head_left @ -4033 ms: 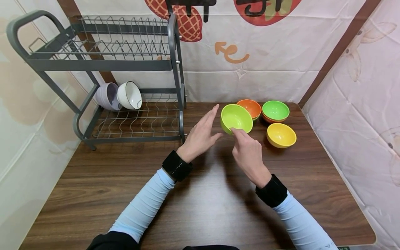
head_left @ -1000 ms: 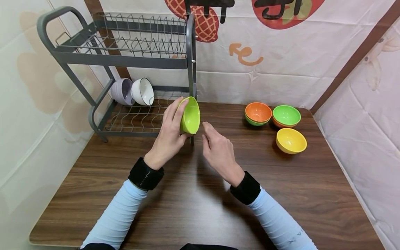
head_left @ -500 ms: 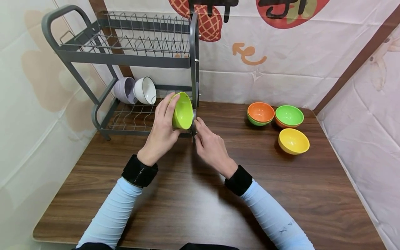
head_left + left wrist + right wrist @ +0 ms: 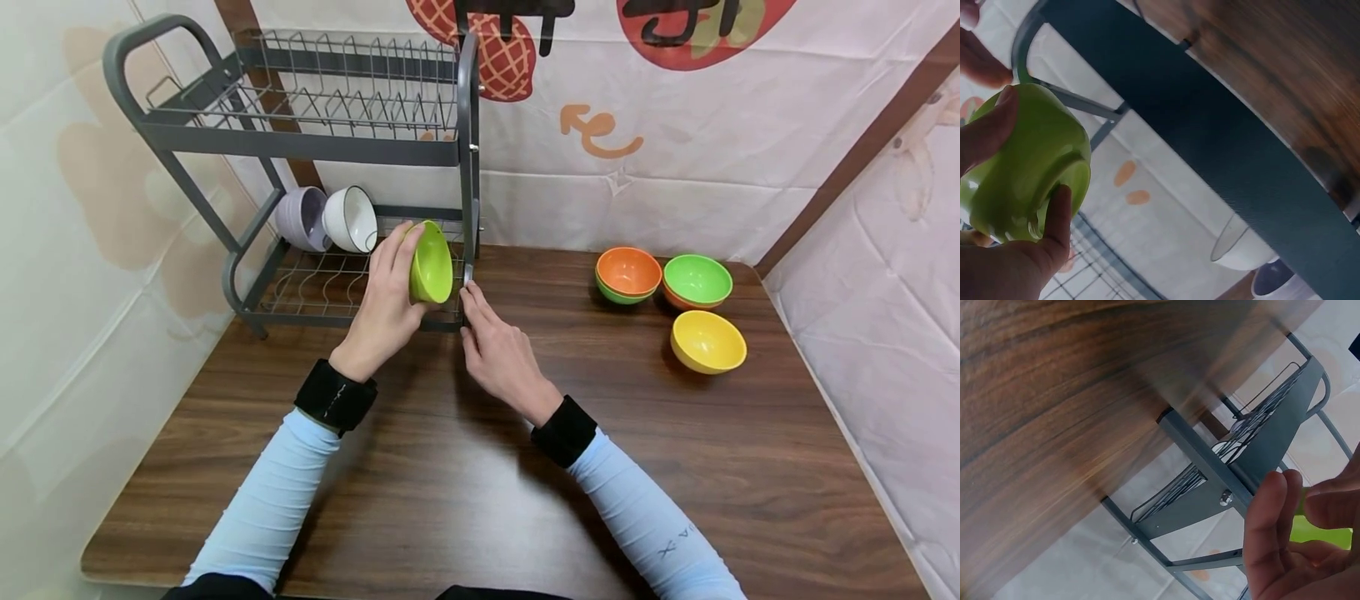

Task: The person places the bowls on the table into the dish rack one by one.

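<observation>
My left hand grips a lime-green bowl, fingers over its outer side and thumb below. Tilted on its side, the bowl opens to the right, at the front right of the dish rack's lower tier. In the left wrist view a fingertip presses at the foot ring of the bowl. My right hand holds nothing, its extended fingers right at the rack's front right post. From the right wrist, the fingers overlap that post and part of the bowl.
The grey two-tier dish rack stands at the back left. On its lower tier lean a lilac bowl and a white bowl. At the right are stacked orange and green bowls, with a yellow bowl in front.
The lime-green bowl has moved left from near the other bowls to the rack, passing into the left hand's grip and tipping sideways. The right hand let go of it and followed left to the post.
</observation>
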`<state>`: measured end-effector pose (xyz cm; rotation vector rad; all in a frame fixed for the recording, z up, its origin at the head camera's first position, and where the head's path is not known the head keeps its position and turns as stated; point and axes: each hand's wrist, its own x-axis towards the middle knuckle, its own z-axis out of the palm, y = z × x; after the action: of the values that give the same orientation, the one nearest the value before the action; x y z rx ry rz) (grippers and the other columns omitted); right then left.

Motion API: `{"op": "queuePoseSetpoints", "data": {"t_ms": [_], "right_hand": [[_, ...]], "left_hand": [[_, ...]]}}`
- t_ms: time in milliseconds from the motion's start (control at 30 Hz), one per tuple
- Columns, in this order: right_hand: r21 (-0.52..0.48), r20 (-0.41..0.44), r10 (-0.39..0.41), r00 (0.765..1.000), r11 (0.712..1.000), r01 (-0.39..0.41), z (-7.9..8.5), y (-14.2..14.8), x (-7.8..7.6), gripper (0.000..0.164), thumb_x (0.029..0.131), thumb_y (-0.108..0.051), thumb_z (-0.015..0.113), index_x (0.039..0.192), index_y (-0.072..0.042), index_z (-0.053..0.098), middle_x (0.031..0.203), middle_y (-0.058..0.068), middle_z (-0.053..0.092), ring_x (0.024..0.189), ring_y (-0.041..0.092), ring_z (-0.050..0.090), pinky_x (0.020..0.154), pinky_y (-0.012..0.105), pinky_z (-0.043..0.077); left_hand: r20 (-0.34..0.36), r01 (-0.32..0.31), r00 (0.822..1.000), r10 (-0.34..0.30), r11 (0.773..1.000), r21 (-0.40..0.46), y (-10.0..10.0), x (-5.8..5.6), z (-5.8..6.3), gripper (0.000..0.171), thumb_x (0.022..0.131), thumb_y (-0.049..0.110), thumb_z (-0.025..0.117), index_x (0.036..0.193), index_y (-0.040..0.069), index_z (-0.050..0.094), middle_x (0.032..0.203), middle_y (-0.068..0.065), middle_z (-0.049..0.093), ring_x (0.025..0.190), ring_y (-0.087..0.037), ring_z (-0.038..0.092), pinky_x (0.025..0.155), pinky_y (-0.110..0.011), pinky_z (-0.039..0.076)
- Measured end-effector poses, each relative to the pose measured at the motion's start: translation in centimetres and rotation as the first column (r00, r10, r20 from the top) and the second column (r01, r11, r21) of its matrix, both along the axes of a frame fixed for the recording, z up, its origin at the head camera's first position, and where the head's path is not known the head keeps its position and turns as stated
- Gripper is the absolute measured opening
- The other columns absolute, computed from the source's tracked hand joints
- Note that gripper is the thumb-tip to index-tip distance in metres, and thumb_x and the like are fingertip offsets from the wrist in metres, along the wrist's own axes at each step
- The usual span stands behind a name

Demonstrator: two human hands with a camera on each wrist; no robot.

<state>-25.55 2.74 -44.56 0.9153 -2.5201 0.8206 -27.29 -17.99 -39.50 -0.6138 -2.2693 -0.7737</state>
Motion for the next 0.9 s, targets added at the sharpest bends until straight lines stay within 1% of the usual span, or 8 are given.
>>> {"op": "queuePoseSetpoints", "data": {"t_ms": [167, 333, 500, 667, 767, 900], "right_hand": [[0.013, -0.010, -0.021, 1.000, 1.000, 0.022, -0.1, 0.2, -0.3, 0.055, 0.109, -0.012, 0.055, 0.161, -0.004, 0.041, 0.168, 0.009, 0.034, 0.046, 0.016, 0.041, 0.043, 0.029, 0.034], [0.034, -0.025, -0.031, 0.999, 0.999, 0.032, 0.2, 0.3, -0.6, 0.053, 0.108, -0.014, 0.056, 0.159, -0.005, 0.045, 0.167, 0.007, 0.035, 0.050, 0.018, 0.044, 0.042, 0.029, 0.032], [0.091, -0.009, -0.036, 0.999, 0.995, 0.037, 0.6, 0.5, -0.7, 0.055, 0.108, -0.016, 0.056, 0.160, -0.005, 0.043, 0.169, 0.006, 0.031, 0.050, 0.018, 0.044, 0.042, 0.028, 0.029], [0.136, 0.010, -0.050, 0.999, 0.990, 0.048, 1.0, 0.6, -0.6, 0.056, 0.110, -0.020, 0.055, 0.162, -0.006, 0.040, 0.170, 0.006, 0.028, 0.048, 0.016, 0.043, 0.043, 0.028, 0.028], [0.149, 0.022, -0.046, 0.999, 0.988, 0.042, 1.1, 0.6, -0.5, 0.056, 0.110, -0.022, 0.054, 0.162, -0.005, 0.040, 0.170, 0.007, 0.027, 0.047, 0.016, 0.041, 0.042, 0.027, 0.027], [0.170, 0.057, -0.039, 0.998, 0.985, 0.029, 1.1, 0.5, -0.3, 0.056, 0.112, -0.026, 0.053, 0.162, -0.005, 0.039, 0.171, 0.007, 0.025, 0.045, 0.015, 0.038, 0.043, 0.027, 0.025]], "left_hand": [[0.054, -0.005, 0.999, 0.006, 1.000, -0.007, -0.8, -1.1, -0.4, 0.110, 0.063, -0.020, 0.091, 0.158, 0.003, 0.039, 0.160, -0.021, 0.037, 0.147, -0.042, 0.033, 0.118, -0.059, 0.032], [0.103, -0.024, 0.994, 0.028, 0.999, -0.037, -1.7, -2.4, -0.2, 0.111, 0.064, -0.017, 0.092, 0.159, 0.004, 0.039, 0.159, -0.022, 0.037, 0.147, -0.043, 0.033, 0.119, -0.058, 0.031], [0.135, -0.041, 0.990, 0.049, 0.997, -0.064, -2.7, -4.1, 0.5, 0.113, 0.064, -0.016, 0.093, 0.160, 0.008, 0.039, 0.159, -0.022, 0.036, 0.146, -0.045, 0.033, 0.119, -0.057, 0.032], [0.167, -0.038, 0.984, 0.059, 0.992, -0.123, -3.8, -6.1, 1.3, 0.114, 0.064, -0.019, 0.089, 0.161, 0.010, 0.037, 0.158, -0.022, 0.034, 0.147, -0.044, 0.029, 0.119, -0.058, 0.033], [0.204, -0.041, 0.976, 0.076, 0.984, -0.174, -4.6, -7.2, 1.9, 0.116, 0.064, -0.019, 0.089, 0.162, 0.012, 0.036, 0.157, -0.023, 0.033, 0.144, -0.045, 0.030, 0.115, -0.060, 0.037], [0.261, -0.025, 0.961, 0.091, 0.969, -0.246, -5.4, -8.4, 2.4, 0.115, 0.066, -0.019, 0.086, 0.163, 0.011, 0.034, 0.158, -0.025, 0.031, 0.143, -0.049, 0.030, 0.111, -0.063, 0.038]]}}
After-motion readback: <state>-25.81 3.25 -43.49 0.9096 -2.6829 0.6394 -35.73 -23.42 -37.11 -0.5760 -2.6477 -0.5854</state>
